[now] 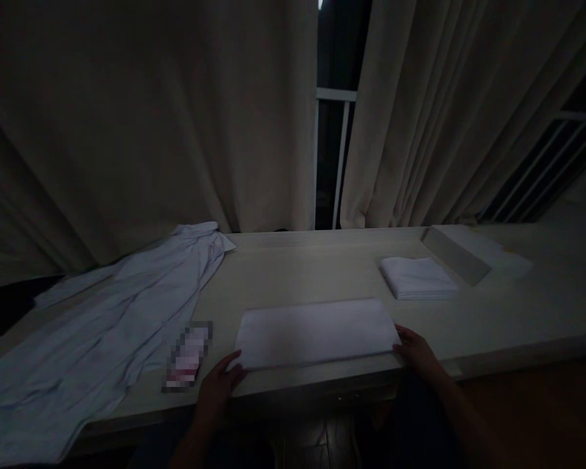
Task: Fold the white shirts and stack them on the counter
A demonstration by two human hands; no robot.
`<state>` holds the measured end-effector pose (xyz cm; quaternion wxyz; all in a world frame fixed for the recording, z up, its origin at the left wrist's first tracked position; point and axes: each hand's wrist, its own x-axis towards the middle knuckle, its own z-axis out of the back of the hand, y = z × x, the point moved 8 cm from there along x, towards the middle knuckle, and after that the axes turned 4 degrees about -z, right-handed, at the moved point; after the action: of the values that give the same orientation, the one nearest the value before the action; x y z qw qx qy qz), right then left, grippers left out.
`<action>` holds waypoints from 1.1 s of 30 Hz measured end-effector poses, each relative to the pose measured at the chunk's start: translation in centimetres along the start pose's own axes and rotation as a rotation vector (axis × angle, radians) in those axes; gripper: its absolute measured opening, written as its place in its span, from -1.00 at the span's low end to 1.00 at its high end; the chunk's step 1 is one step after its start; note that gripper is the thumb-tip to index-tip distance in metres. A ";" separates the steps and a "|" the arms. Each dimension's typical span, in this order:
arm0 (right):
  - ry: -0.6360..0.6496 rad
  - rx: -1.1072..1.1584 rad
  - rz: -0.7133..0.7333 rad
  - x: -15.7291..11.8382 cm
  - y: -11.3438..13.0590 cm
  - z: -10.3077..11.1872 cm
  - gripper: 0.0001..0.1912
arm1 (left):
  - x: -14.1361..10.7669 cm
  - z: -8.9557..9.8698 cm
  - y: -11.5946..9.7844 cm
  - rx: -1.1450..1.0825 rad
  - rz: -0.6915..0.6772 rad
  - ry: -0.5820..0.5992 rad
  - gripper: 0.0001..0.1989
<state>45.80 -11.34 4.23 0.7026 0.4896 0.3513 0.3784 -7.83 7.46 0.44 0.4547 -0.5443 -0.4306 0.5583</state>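
Observation:
A white cloth (317, 333), folded into a long flat rectangle, lies on the pale table (293, 267) near its front edge. At its lower left corner is my left hand (221, 381), with thumb and fingers closed on the corner. My right hand (416, 350) grips the right edge close to the lower corner, its fingers partly under the fabric. Behind and to the right sits another white cloth (418, 278), folded into a small thick square. The scene is dim, so fine detail of the fingertips is hard to make out.
A light shirt-like garment (127, 312) spreads over the left side and hangs past the front edge. Beside it lies a pixelated phone-like object (188, 357). A white box (461, 251) stands at the back right. Curtains (254, 117) hang behind the table.

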 end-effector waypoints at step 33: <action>-0.168 -0.950 0.698 -4.4 5.6 -16.1 -0.59 | -5.0 -6.9 -3.6 1.188 -0.916 0.034 -0.64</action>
<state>28.82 -7.05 5.71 0.7044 0.2366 -0.0950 0.6625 -0.83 3.25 4.81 0.8654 0.0178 -0.2329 0.4432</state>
